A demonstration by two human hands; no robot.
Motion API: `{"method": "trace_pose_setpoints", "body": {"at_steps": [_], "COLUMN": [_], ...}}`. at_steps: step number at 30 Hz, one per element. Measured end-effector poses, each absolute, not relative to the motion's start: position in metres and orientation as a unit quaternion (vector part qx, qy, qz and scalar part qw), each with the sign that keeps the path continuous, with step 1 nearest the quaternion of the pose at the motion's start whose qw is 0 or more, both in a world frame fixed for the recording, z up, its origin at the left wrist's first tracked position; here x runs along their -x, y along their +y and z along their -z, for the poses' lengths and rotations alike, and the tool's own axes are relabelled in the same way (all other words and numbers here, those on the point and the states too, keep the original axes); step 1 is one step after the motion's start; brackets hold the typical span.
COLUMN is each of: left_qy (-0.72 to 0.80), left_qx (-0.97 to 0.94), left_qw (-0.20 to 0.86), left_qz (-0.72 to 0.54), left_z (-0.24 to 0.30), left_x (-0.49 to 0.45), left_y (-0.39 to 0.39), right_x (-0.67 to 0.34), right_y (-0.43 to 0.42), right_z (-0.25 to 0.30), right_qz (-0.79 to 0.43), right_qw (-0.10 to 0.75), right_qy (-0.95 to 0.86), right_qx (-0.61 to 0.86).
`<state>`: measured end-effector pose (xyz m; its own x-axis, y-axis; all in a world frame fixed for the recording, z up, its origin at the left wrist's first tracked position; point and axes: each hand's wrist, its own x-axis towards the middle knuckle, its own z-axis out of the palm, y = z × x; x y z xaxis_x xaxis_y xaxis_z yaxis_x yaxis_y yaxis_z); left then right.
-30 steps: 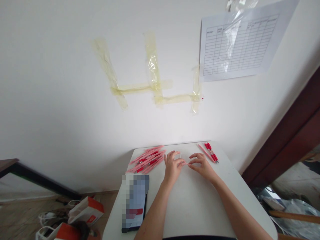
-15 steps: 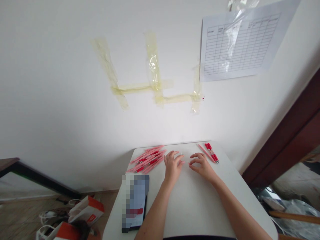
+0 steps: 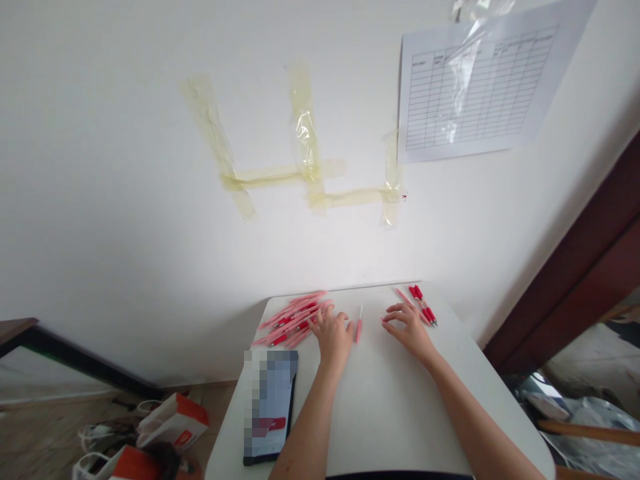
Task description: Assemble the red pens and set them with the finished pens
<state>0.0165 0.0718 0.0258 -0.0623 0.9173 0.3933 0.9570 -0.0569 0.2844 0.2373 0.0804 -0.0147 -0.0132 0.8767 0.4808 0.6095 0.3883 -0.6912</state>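
Observation:
My left hand point(image 3: 333, 337) is over the right edge of a pile of pink and red pens point(image 3: 295, 320), its fingers spread. Just right of that hand a single pink pen point(image 3: 359, 327) with a whitish upper end lies on the table. My right hand point(image 3: 406, 328) hovers farther right with thumb and fingers drawn together. A tiny pale bit shows at its fingertips, too small to name. Beyond this hand lie red pens point(image 3: 424, 305) and, beside them, a pink pen point(image 3: 403, 295), partly behind the fingers.
On the left of the white table point(image 3: 385, 413) lies a phone point(image 3: 273, 407), partly pixelated. The wall behind carries yellowed tape point(image 3: 310, 147) and a printed sheet point(image 3: 480, 93). Paper bags point(image 3: 173, 423) stand on the floor at left; a dark red wooden frame point(image 3: 575, 267) rises at right.
My left hand has moved left to the pen pile and spread its fingers. The pink pen now lies in plain view between the hands. My right hand has shifted slightly right.

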Motion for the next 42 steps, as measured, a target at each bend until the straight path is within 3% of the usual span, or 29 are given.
{"method": "trace_pose_setpoints", "body": {"at_steps": [7, 20, 33, 42], "left_qy": [-0.734, -0.752, -0.65, -0.576], "left_qx": [0.64, 0.636, 0.632, 0.643], "left_qw": [0.125, 0.059, -0.037, -0.114], "left_qz": [0.189, 0.161, 0.42, 0.492], "left_z": [-0.035, -0.035, -0.042, -0.029], "left_x": [0.0, -0.003, -0.011, -0.026], "left_y": [0.072, 0.075, 0.079, 0.079], "right_x": [-0.237, -0.238, -0.233, -0.221], "right_y": [0.08, 0.08, 0.075, 0.067], "right_z": [0.012, 0.014, 0.005, 0.003], "right_qz": [-0.149, -0.16, -0.128, -0.135], "right_qw": [0.459, 0.445, 0.466, 0.428], "right_qy": [-0.686, -0.69, -0.721, -0.755], "right_qx": [0.545, 0.547, 0.496, 0.478]}}
